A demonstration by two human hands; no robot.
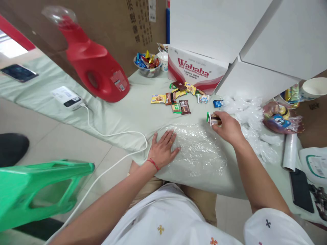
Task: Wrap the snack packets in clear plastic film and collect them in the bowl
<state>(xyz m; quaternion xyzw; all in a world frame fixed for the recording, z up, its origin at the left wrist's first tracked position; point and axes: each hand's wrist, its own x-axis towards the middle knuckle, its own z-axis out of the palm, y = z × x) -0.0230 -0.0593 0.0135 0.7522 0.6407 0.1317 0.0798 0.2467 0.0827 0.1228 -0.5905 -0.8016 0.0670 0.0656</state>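
Observation:
My left hand (163, 148) lies flat, fingers apart, on the left edge of a sheet of clear plastic wrap (199, 149) spread on the pale green table (122, 115). My right hand (227, 127) pinches a small wrapped candy (212, 119) just beyond the sheet's far right corner. A cluster of several small snack packets (178, 98) lies farther back, near a white and red Wahaha box (196, 69).
A red plastic jug (97, 68) stands at the back left, beside a white charger (67, 97) with its cable. A bowl of candies (148, 63) sits behind. Crumpled clear plastic (245, 109), a wrap roll (290, 151) and a paper cup (314, 87) are at right. A green stool (38, 190) stands lower left.

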